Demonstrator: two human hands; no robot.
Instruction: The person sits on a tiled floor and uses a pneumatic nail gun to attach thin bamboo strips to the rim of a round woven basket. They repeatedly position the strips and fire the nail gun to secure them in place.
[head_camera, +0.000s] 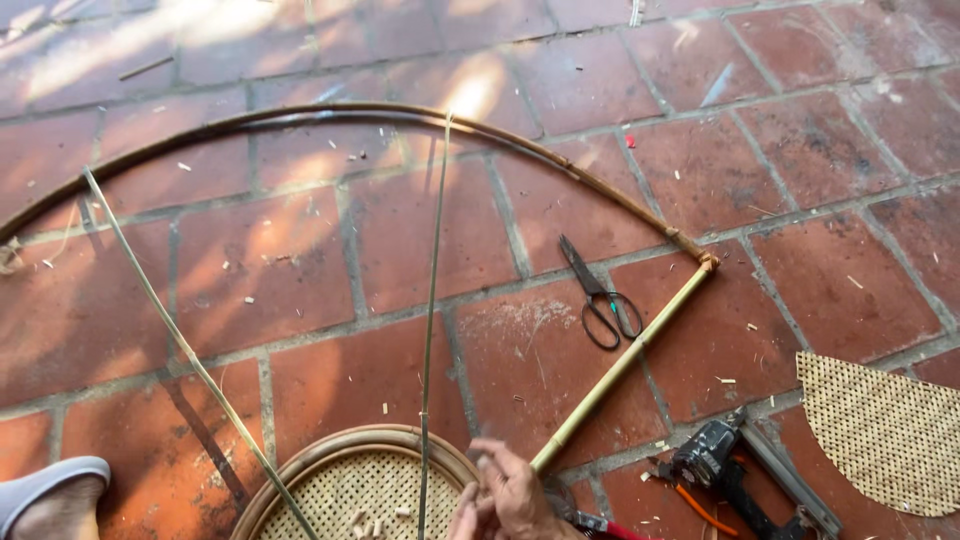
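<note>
My right hand (520, 492) is at the bottom edge, its fingers closed round the near end of a straight bamboo stick (620, 365). That stick runs up and right to a tied joint (708, 262) with a long bent bamboo arc (330, 110). Only a small part of my left hand (463, 520) shows, close beside the right one; its grip is hidden. A thin bamboo strip (433, 300) runs straight up from beside it and crosses the arc. A second strip (170, 325) slants off to the left.
Black scissors (600, 295) lie on the red brick floor beside the stick. A round woven tray (300, 470) holding small cut bits sits at the bottom. At the right are a half-round woven panel (885, 430), a staple gun (735, 465) and orange-handled pliers (690, 505). A grey slipper (45, 485) is bottom left.
</note>
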